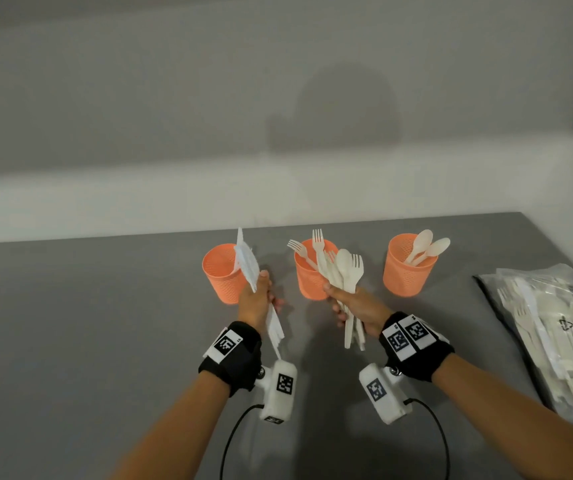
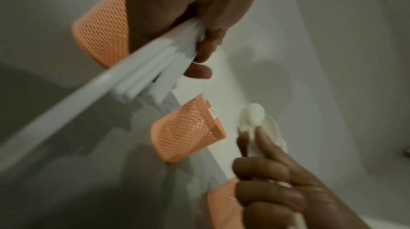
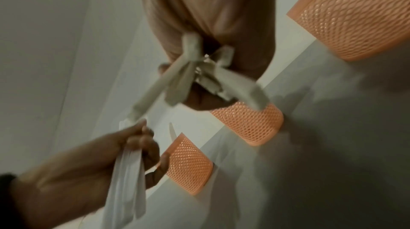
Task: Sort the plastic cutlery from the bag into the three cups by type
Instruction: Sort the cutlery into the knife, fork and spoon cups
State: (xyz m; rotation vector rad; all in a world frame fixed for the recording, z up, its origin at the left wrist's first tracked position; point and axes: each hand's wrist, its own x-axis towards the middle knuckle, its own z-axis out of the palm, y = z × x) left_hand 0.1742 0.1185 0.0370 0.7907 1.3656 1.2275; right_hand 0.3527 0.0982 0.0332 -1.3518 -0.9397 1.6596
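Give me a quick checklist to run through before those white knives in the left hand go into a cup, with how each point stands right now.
1. Left hand grips the white knives firmly: ok.
2. Left cup stands upright, mouth open: ok.
3. Left cup free of other cutlery: cannot tell, the knives hide part of its mouth.
4. Knives above the left cup's mouth: cannot tell; they stand just in front of it.
5. Right hand with its mixed bundle clear of the left cup: ok.
6. Bundle sorted: not ok, forks and a spoon together.
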